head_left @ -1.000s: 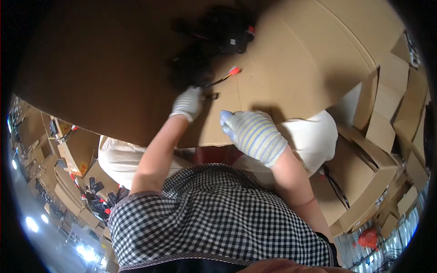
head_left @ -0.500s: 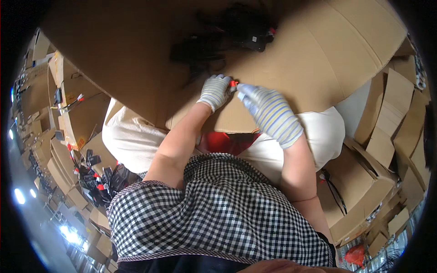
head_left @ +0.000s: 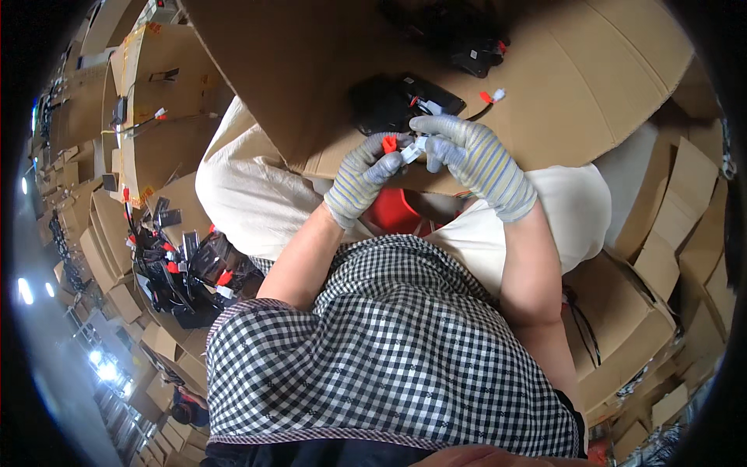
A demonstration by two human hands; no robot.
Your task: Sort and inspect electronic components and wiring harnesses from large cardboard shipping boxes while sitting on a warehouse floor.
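Both hands wear grey striped knit gloves and meet over the near edge of a big cardboard sheet (head_left: pixel 327 70). My left hand (head_left: pixel 364 173) pinches a small red connector (head_left: pixel 388 144). My right hand (head_left: pixel 467 152) pinches a white connector (head_left: pixel 413 148) right beside it; the two plugs touch or nearly touch. Thin wires run from them to a black flat unit (head_left: pixel 389 101) lying on the cardboard just beyond my fingers. A second black unit (head_left: pixel 463 43) with a red and white plug (head_left: pixel 491 96) lies farther back.
A heap of black units with red plugs (head_left: pixel 183 272) lies on the floor at my left. Cardboard boxes (head_left: pixel 156 101) stand left, and flattened cartons (head_left: pixel 661 249) pile up right. A red stool (head_left: pixel 393 214) shows between my white-trousered knees.
My hands have drawn back from the black unit toward me and come together. The left hand brought the red connector to the white one in the right hand.
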